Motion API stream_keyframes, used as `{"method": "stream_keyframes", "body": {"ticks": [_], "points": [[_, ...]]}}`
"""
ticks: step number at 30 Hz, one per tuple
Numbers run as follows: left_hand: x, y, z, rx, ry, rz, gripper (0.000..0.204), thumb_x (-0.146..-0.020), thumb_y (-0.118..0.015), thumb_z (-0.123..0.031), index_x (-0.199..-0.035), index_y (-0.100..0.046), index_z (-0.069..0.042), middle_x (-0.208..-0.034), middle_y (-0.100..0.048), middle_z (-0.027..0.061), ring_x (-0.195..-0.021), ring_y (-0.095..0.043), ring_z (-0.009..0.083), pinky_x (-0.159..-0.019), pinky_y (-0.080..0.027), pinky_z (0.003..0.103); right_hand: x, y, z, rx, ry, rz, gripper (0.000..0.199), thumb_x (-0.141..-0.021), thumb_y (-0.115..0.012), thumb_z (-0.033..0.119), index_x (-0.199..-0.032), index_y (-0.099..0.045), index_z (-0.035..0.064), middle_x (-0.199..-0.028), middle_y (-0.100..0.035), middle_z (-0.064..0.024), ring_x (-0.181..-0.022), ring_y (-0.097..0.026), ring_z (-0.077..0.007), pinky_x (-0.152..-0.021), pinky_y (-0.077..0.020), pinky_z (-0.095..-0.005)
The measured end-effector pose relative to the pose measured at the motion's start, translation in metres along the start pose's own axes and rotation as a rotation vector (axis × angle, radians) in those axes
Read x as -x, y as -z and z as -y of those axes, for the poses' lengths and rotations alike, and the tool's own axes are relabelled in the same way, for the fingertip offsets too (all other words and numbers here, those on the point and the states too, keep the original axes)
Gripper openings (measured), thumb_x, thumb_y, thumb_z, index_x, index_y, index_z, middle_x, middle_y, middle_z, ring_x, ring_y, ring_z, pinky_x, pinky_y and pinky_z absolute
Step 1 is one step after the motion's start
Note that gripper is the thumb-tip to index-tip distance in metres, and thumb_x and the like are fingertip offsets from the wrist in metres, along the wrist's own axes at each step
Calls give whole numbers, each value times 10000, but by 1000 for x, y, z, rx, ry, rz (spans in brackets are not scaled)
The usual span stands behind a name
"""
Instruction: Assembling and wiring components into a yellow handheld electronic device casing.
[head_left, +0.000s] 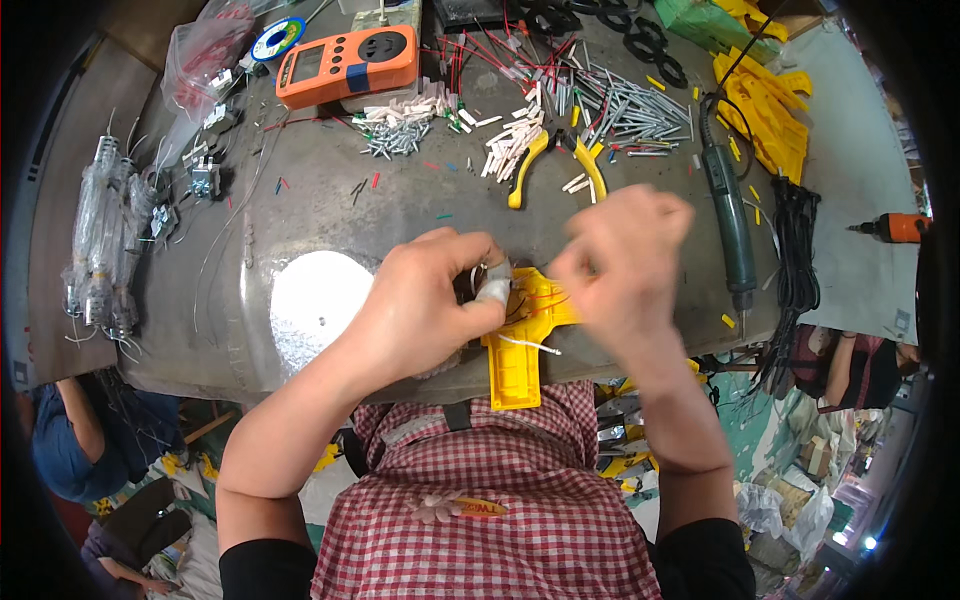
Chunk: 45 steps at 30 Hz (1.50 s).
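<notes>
Just above the table's front edge lies a yellow plastic housing half point(515, 372), its hollow, ribbed side up. Thin red and dark wires sit inside it, and a short white wire point(535, 346) sticks out across it. Closed at the housing's upper left, my left hand point(420, 295) pinches something small with a whitish wrapping point(493, 284) between thumb and forefinger; its kind is hidden. My right hand point(630, 270) is curled and blurred by motion over the housing's right side. Anything in its fingers cannot be made out.
Yellow-handled pliers point(530, 168) lie ahead, near white sleeves and a heap of screws point(640, 108). An orange multimeter point(348, 66) stands at the back left. A green soldering iron point(730, 225) lies right, a silvery disc point(318, 312) left, wrapped parts point(105, 235) far left. Other people sit nearby.
</notes>
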<state>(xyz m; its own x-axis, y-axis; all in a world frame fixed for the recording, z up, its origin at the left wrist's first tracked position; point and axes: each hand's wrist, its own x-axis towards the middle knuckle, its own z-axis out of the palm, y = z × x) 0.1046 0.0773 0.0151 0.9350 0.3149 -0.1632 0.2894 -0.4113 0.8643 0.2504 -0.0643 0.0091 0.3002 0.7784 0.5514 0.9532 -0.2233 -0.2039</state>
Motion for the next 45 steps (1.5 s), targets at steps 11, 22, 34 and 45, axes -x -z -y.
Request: {"method": "stream_keyframes", "body": {"ticks": [11,22,34,45], "points": [[-3,-4,8,108,59,21,123,-783,-615,-69,-861,-580,20,-813,-598,47,-812,-520,89,-748,-434,267,-4,27,-1,-559,-168,206,192,-752,-698,154,-911,-651,56,-914,-620,-89,-912,-574,-256,-842,-425,-362],[1,-3,8,18,-197,-46,181,-756,-652,-120,-890,-610,-5,-815,-572,106,-781,-554,229,-722,-436,317,-7,10,9,-546,-125,366,115,-687,-669,98,-759,-584,66,-765,-567,-34,-771,-542,-211,-791,-352,-358],[3,-2,14,192,-35,-21,125,-847,-622,-79,-938,-577,-6,-843,-576,10,-794,-518,75,-701,-432,247,19,47,-60,-161,-285,257,438,-746,-705,175,-1152,-583,66,-1135,-559,-112,-1081,-514,-300,-919,-367,-427],[9,5,16,347,32,31,170,-833,-662,-89,-968,-596,-9,-894,-579,-4,-839,-529,61,-747,-440,231,29,-11,37,-583,-316,195,162,-760,-704,202,-811,-649,59,-805,-631,-26,-842,-582,-196,-837,-332,-377]]}}
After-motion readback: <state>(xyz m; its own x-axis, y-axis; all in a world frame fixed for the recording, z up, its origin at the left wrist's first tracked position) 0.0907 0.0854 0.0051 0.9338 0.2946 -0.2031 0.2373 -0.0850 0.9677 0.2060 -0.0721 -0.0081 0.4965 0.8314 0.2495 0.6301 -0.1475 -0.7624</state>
